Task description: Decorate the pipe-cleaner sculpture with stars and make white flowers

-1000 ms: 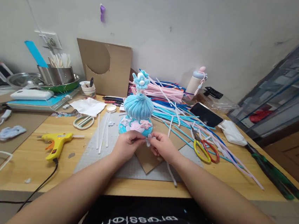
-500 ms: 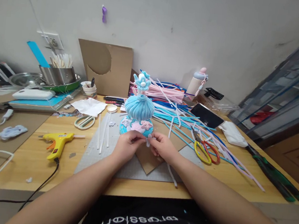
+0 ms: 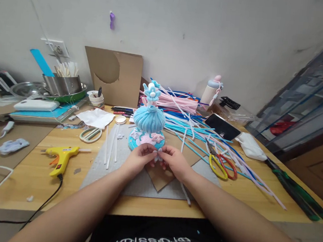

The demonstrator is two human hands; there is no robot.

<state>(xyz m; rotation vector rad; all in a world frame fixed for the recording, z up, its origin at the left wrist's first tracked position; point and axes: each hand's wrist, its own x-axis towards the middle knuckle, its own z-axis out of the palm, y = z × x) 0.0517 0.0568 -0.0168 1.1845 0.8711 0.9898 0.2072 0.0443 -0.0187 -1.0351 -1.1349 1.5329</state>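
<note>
A small pale white-lilac piece is pinched between the fingertips of my left hand and my right hand. Both hands are closed on it and nearly touch each other. Right behind them stands a blue pipe-cleaner figure with a puffy pleated middle and a flower-like top, on a round blue base with pink and white pieces. My fingers hide the front of that base. Under my hands lies a brown cardboard piece on a grey mat.
At the left are a yellow glue gun, its cord and white-handled scissors. Red-and-yellow scissors, many pipe cleaners and a phone lie at the right. Clear glue sticks rest on the mat's left side.
Both hands have drawn closer together around the pale piece, with the left fingertips now on it. The view has shifted slightly.
</note>
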